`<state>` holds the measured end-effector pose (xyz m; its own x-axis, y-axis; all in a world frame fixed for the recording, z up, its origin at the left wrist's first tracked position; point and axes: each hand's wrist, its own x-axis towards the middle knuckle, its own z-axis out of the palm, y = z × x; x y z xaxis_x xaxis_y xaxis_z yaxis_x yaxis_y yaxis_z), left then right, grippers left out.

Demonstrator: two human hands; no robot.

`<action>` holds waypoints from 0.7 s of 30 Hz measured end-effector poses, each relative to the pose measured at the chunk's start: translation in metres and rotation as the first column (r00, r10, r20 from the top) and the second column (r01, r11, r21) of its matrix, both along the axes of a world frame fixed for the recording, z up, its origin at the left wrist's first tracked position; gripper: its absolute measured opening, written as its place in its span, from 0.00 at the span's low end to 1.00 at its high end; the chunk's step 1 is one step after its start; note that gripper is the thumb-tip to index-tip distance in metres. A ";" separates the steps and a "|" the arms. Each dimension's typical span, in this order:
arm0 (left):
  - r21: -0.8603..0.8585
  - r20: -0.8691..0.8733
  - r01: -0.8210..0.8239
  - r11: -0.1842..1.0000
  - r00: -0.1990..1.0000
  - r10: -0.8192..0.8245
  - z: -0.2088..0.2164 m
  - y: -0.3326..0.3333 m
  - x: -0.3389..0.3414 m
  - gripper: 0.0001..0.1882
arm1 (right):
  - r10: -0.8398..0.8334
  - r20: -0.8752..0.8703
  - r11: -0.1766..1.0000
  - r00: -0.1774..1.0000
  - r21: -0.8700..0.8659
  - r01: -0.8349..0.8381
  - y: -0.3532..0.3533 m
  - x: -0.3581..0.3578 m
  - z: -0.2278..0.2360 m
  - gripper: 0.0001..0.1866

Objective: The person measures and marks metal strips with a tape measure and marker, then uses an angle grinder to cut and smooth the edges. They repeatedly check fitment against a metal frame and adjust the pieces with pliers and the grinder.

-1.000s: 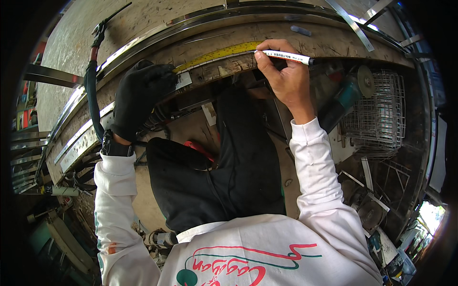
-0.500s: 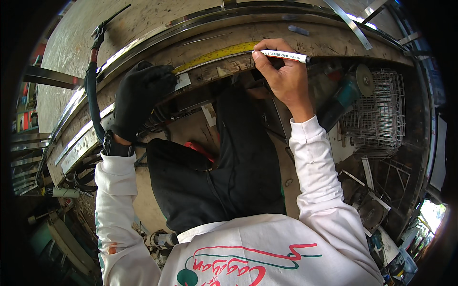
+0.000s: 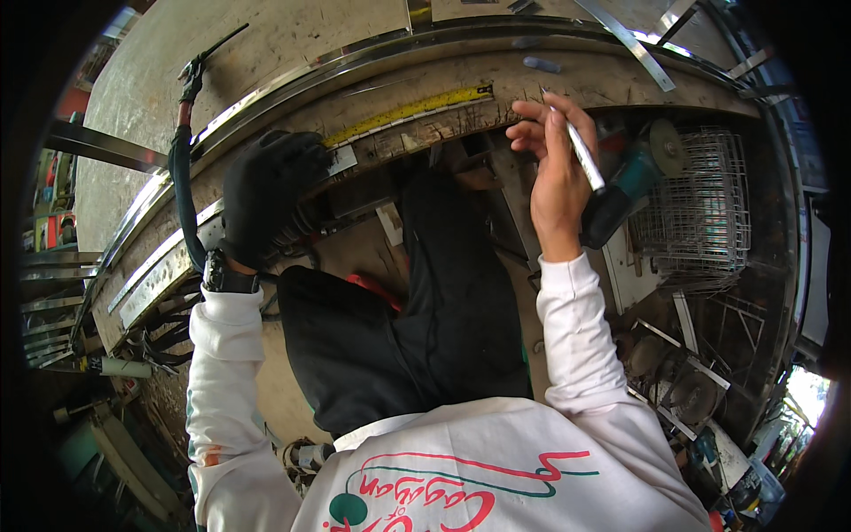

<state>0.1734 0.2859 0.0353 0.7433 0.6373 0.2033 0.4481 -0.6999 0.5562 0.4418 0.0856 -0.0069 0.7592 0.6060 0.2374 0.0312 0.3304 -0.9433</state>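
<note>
My left hand [image 3: 269,186], in a black glove, is closed at the left end of the extended yellow tape measure [image 3: 412,108]; the glove hides what lies inside its grip. The blade lies along the worn wooden bench edge, its dark end tab showing at the right. A thin pale strip runs along the blade's near side. Just by the gloved fingers is a small light metal piece [image 3: 342,160]. Bare and raised right of the tape's end, my right hand [image 3: 558,191] holds a white marker pen [image 3: 581,151] at thumb and fingers, its thin tip pointing away.
A teal angle grinder [image 3: 631,182] sits at the right, beside a wire basket [image 3: 709,217]. An electrode holder [image 3: 191,80] with its cable lies left of my glove. Long shiny metal bars [image 3: 355,55] cross the bench. A metal strip [image 3: 629,46] slants at the far right.
My right hand has drawn away from the tape's end, rightward and nearer, and the marker has swung to a steeper angle. The tape's end tab is uncovered. The left hand keeps its place on the bench.
</note>
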 end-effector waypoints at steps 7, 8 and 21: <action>-0.435 0.419 -0.082 0.897 0.863 0.282 -0.017 0.023 -0.031 0.10 | -0.046 -0.160 0.998 0.986 -0.040 0.040 -0.018 -0.067 -0.001 0.16; -0.461 0.579 0.091 0.883 0.785 0.221 -0.007 0.015 -0.026 0.13 | -0.049 -0.128 0.997 0.991 -0.065 0.041 -0.020 -0.079 0.004 0.16; -0.168 0.417 -0.095 0.981 0.895 0.158 0.007 -0.190 0.040 0.17 | -0.082 -0.125 0.973 0.989 -0.225 0.052 -0.053 -0.148 0.048 0.22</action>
<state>0.2133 0.0964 0.0425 0.5159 0.7656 0.3843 0.2251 -0.5540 0.8015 0.2940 0.0322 0.0407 0.8154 0.5790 -0.0022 -0.0844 0.1152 -0.9898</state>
